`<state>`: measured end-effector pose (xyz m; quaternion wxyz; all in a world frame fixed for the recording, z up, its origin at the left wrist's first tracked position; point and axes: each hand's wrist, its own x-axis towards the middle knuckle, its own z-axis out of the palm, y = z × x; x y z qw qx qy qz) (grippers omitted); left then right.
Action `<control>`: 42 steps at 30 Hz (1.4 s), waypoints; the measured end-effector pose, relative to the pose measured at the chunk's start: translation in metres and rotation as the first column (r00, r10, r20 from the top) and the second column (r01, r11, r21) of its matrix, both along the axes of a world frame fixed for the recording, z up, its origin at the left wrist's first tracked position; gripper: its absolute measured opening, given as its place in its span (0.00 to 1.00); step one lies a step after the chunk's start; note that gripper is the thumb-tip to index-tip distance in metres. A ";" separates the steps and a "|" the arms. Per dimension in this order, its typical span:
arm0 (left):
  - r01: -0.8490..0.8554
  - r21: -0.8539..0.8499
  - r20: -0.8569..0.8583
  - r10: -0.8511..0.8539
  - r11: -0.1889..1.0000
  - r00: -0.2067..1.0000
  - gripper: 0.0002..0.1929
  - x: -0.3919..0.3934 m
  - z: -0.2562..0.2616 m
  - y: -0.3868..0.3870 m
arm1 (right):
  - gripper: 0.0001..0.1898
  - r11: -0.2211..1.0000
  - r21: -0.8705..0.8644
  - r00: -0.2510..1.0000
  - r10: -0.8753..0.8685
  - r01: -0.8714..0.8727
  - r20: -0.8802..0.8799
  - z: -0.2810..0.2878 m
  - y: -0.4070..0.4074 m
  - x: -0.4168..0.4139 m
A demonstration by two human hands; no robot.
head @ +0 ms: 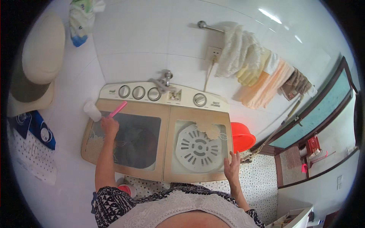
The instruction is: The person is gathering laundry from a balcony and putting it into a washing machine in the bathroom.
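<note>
A twin-tub washing machine (166, 142) with a tan top frame and two see-through lids stands before me. Over the left lid, my left hand (110, 126) is closed around a slim pink handled item (118, 109), whose end points up toward the dials. Just beyond that hand is a white cylindrical object (92, 111) at the machine's left back corner; its exact kind is unclear. My right hand (232, 166) has its fingers spread at the machine's right front edge and holds nothing. Both lids are down, and a slotted white spin disc (200, 147) shows through the right one.
A wall tap (167, 75) rises behind the control panel (176, 95). Cloths and yellow rubber gloves (252, 71) hang from a rail at right. Beside the machine sits a red basin (242, 137). A mop handle (273, 134) leans near the door (316, 108).
</note>
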<state>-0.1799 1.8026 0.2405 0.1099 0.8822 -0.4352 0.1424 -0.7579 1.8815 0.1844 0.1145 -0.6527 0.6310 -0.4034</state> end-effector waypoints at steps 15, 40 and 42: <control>0.589 -0.503 -0.298 -0.767 0.632 0.569 0.15 -0.226 0.113 -0.086 | 0.25 0.918 -0.203 0.934 0.354 -0.341 0.034 0.097 -0.113 -0.027; -0.049 -0.946 -0.212 -0.727 0.320 -0.653 0.19 -0.372 0.313 -0.134 | 0.18 0.918 0.069 0.863 0.339 -0.390 0.373 0.077 -0.071 -0.137; 0.020 -0.962 -0.216 -0.717 0.271 -0.663 0.20 -0.360 0.320 -0.102 | 0.22 0.847 0.039 0.746 0.444 -0.530 0.496 0.095 -0.089 -0.116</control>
